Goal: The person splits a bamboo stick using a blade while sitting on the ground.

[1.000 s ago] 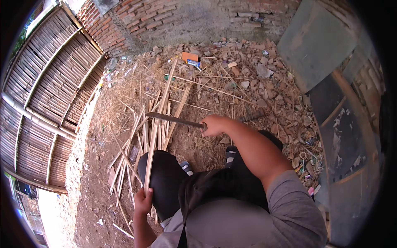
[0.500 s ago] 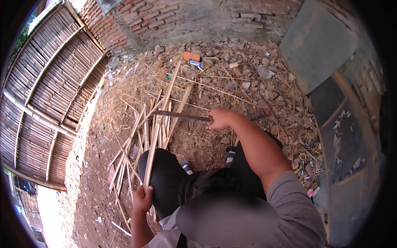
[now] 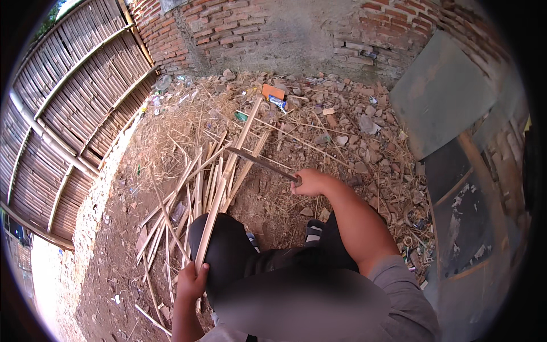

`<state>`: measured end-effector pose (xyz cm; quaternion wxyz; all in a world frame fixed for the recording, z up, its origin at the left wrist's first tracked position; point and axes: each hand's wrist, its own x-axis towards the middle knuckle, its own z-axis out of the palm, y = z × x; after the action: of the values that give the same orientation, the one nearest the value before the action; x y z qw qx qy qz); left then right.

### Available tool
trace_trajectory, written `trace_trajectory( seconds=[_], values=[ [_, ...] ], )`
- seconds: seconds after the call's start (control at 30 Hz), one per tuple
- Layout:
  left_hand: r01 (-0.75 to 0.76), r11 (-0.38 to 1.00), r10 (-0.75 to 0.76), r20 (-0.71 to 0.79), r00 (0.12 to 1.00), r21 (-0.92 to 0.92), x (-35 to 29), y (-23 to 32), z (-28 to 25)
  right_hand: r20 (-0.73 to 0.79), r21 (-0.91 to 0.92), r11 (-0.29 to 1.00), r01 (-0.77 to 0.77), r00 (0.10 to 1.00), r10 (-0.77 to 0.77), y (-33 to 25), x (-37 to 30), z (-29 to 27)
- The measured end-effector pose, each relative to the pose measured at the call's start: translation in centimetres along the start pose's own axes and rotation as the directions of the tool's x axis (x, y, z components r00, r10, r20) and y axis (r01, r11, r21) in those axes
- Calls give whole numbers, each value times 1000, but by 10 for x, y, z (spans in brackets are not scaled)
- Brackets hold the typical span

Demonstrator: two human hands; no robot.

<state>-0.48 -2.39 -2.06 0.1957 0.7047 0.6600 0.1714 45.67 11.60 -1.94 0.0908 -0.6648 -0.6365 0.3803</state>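
Observation:
My left hand (image 3: 192, 279) is closed around the near end of a long split-bamboo strip (image 3: 214, 210), beside my left knee. The strip slants up and away, its far end out over the ground. My right hand (image 3: 310, 182) grips the handle end of a machete (image 3: 263, 163), a long dark blade. That blade points left and away, its tip over the strip; whether the two touch, I cannot tell. Under and beside the held strip lies a loose pile of bamboo strips (image 3: 196, 185).
A bamboo-slat wall (image 3: 85, 68) rises at the left, a brick wall (image 3: 239, 34) at the back. Grey-green and dark panels (image 3: 444, 94) lean at the right. Stone rubble (image 3: 364, 151), dry straw and litter cover the ground, with an orange block (image 3: 273, 91) far off.
The machete's tip has swung away from me, so the blade now slants more. My left hand keeps its hold on the bamboo strip. The whole view has shifted slightly.

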Motion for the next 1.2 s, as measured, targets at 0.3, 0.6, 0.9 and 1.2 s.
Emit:
trace_trajectory(
  seconds=[0.3, 0.6, 0.9, 1.2],
  values=[
    [85, 995, -86, 36, 996, 48, -1, 2, -9, 107, -190, 954, 231, 971, -214, -28, -10, 12],
    [29, 1000, -29, -4, 1000, -7, 0, -7, -2, -28, 75, 997, -5, 1000, 7, 4, -8, -9],
    [12, 998, -15, -44, 999, -58, -2, -13, 3, 91, -71, 977, 203, 976, -196, -10, -1, 25],
    [84, 996, -83, 28, 996, -33, -2, -3, -3, 12, 59, 998, 9, 1000, -10, -2, -16, -16]
  ],
)
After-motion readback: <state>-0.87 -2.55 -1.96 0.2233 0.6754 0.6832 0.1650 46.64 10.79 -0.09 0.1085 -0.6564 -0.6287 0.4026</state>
